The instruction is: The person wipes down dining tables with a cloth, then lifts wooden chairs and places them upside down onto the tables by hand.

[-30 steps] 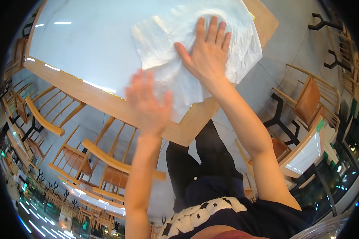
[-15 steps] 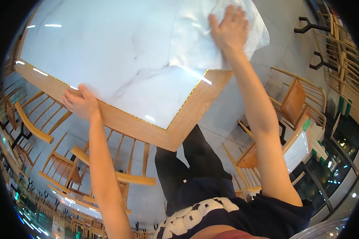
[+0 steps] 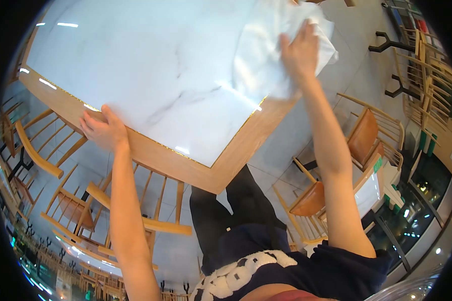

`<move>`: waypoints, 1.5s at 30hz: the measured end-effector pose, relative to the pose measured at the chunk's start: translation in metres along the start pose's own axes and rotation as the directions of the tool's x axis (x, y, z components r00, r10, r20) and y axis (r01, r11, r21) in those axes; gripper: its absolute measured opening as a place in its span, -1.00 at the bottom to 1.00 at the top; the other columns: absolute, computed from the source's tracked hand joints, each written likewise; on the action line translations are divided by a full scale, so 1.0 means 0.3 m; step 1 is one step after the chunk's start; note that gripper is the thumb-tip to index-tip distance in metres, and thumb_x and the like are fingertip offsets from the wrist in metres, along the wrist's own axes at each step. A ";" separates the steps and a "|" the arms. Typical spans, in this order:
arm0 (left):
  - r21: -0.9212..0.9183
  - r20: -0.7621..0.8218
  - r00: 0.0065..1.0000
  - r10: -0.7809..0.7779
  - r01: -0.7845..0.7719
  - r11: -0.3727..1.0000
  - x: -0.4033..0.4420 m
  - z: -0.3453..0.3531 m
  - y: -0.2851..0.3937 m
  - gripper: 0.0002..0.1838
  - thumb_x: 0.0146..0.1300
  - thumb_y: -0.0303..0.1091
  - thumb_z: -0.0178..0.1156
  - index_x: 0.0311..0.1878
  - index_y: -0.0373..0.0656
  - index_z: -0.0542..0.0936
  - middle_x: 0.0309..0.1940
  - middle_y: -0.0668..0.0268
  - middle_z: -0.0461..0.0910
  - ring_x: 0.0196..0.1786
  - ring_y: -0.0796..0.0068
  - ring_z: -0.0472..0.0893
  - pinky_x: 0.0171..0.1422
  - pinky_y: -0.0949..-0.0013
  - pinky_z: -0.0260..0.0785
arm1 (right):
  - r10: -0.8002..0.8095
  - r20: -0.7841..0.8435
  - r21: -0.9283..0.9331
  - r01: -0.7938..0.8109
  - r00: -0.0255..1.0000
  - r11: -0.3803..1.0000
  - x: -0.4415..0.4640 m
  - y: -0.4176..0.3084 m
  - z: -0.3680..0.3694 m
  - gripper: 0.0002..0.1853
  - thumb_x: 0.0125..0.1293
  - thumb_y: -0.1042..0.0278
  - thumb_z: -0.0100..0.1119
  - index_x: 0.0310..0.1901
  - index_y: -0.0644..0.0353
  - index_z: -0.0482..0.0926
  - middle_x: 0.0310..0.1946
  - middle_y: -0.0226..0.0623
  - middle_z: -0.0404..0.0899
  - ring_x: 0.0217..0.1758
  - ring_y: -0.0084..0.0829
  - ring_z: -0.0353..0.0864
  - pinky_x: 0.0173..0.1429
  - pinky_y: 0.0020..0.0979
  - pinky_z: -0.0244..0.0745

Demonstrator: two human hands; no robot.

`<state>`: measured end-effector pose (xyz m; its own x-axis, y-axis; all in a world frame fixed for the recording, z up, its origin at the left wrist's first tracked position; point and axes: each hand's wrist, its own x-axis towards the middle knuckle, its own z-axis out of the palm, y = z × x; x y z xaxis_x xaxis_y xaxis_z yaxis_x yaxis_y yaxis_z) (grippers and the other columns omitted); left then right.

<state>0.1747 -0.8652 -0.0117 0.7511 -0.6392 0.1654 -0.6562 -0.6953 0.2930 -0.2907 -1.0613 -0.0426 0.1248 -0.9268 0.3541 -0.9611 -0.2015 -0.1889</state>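
Note:
A white cloth (image 3: 261, 60) lies crumpled over the right edge of the marble-patterned table (image 3: 135, 60), part of it hanging past the wooden border. My right hand (image 3: 301, 52) presses flat on the cloth, slightly blurred, with its fingers stretched out and the thumb apart. On the table's near left wooden edge rests my left hand (image 3: 104, 129), its thumb on top and its fingers spread along the border; it holds no loose object.
Wooden chairs (image 3: 160, 226) stand below the near left edge. At the right are a chair with a brown leather back (image 3: 364, 135), another brown seat (image 3: 309, 199) and a smaller white-topped table (image 3: 369, 193). Black table legs (image 3: 386, 42) show at the upper right.
My left hand has moved from the cloth to the table's left edge and stays there. My right hand has slid right, dragging and bunching the cloth, which has uncovered the near corner.

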 end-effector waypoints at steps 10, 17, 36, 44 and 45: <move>0.048 0.009 1.000 -0.004 0.004 0.999 -0.005 -0.006 -0.002 -0.17 0.49 0.21 0.09 0.57 -0.23 0.27 0.61 -0.12 0.14 0.67 -0.13 0.10 0.66 -0.12 0.12 | 0.012 0.172 -0.139 0.012 0.985 0.990 0.001 0.006 -0.087 -0.14 0.50 -0.19 0.02 0.61 0.28 0.16 0.62 0.24 0.08 0.71 0.19 -0.01 0.73 0.05 -0.12; 0.091 -0.014 0.999 0.042 -0.041 0.995 -0.002 0.019 -0.009 -0.19 0.50 0.17 0.08 0.57 -0.26 0.25 0.60 -0.12 0.16 0.65 -0.17 0.12 0.63 -0.12 0.17 | -0.284 0.280 0.075 0.274 0.917 0.959 -0.070 -0.434 -0.091 -0.10 0.43 -0.14 0.10 0.53 0.51 0.21 0.62 0.13 0.14 0.71 0.08 0.04 0.73 0.09 -0.11; 0.027 0.023 1.000 0.008 -0.008 1.000 -0.002 -0.015 0.011 -0.21 0.50 0.16 0.08 0.58 -0.21 0.25 0.61 -0.09 0.15 0.67 -0.16 0.09 0.62 -0.15 0.15 | -0.672 0.370 0.379 0.556 0.641 0.740 0.057 -0.438 -0.137 -0.26 0.38 0.20 0.22 0.58 0.12 0.29 0.60 -0.09 0.25 0.68 -0.04 0.15 0.73 -0.03 0.00; 0.024 -0.007 1.000 0.010 -0.010 1.000 -0.014 -0.004 0.014 -0.19 0.48 0.18 0.09 0.57 -0.21 0.24 0.58 -0.14 0.16 0.66 -0.22 0.09 0.60 -0.20 0.14 | -0.144 0.094 -0.046 0.149 0.985 0.988 0.363 -0.103 0.164 -0.22 0.55 -0.08 -0.05 0.54 0.43 0.22 0.55 0.21 0.25 0.63 0.14 0.17 0.70 -0.02 0.00; 0.029 -0.017 1.000 0.022 -0.021 0.999 -0.011 0.002 0.009 -0.19 0.48 0.18 0.09 0.57 -0.22 0.24 0.58 -0.15 0.16 0.66 -0.23 0.08 0.60 -0.19 0.14 | -0.134 0.042 -0.053 0.136 0.990 0.989 0.389 -0.164 0.236 -0.20 0.54 -0.11 -0.04 0.54 0.44 0.22 0.55 0.22 0.24 0.63 0.13 0.18 0.69 -0.02 0.00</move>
<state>0.1703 -0.8652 -0.0120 0.7376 -0.6486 0.1878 -0.6740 -0.6908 0.2618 -0.2115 -1.1819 -0.0569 0.2628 -0.9038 0.3378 -0.9469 -0.3089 -0.0898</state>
